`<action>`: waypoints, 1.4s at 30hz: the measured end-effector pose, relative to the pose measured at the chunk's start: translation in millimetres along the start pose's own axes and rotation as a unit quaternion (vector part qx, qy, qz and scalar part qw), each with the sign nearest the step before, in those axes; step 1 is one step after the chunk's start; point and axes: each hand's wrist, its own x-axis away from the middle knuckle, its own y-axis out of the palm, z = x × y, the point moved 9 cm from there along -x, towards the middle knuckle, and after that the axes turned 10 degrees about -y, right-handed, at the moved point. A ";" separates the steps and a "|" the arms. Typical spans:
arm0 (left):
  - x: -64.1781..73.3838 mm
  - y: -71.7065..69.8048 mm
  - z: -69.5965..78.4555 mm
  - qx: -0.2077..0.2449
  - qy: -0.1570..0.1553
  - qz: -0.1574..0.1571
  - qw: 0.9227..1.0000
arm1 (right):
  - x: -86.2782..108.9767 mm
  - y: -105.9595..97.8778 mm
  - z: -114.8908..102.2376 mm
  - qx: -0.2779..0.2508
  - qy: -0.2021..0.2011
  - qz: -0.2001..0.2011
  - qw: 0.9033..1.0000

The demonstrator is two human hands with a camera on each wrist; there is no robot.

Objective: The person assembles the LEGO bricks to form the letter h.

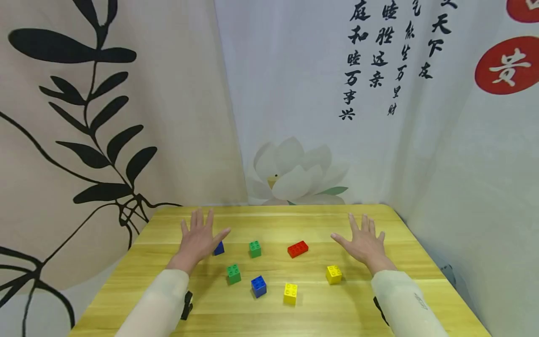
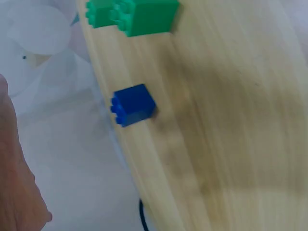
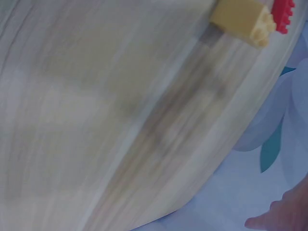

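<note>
My left hand (image 1: pixel 197 242) is held over the left of the table, fingers spread and straight, holding nothing. Partly hidden by its thumb in the head view is a blue brick (image 1: pixel 219 248), which shows whole in the left wrist view (image 2: pixel 134 105). My right hand (image 1: pixel 364 243) hovers at the right with spread fingers, nothing in it. Nearest to that hand is a yellow brick (image 1: pixel 334 274). Between the hands lie a red brick (image 1: pixel 298 249), two green bricks, one farther back (image 1: pixel 254 249) and one nearer (image 1: pixel 233 274), another blue brick (image 1: pixel 258 286) and a second yellow brick (image 1: pixel 290 293).
The bricks rest apart from one another on a wooden table (image 1: pixel 337 313). Behind its far edge hangs a pale curtain (image 1: pixel 193 117) printed with dark leaves, a white flower and writing. Both forearms, in white sleeves (image 1: pixel 156 304), reach in from the near side.
</note>
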 end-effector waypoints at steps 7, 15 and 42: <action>-2.7 -13.5 21.7 0.017 0.011 0.008 1.000 | -7.6 -5.9 -19.5 -0.026 -0.016 0.018 0.999; 2.5 -20.5 52.0 0.108 0.022 -0.023 0.994 | -12.9 -4.5 -51.6 -0.108 -0.034 0.026 0.993; 62.1 50.1 61.4 0.432 -0.063 -0.104 0.894 | 30.8 76.1 -120.1 -0.348 -0.031 0.021 0.937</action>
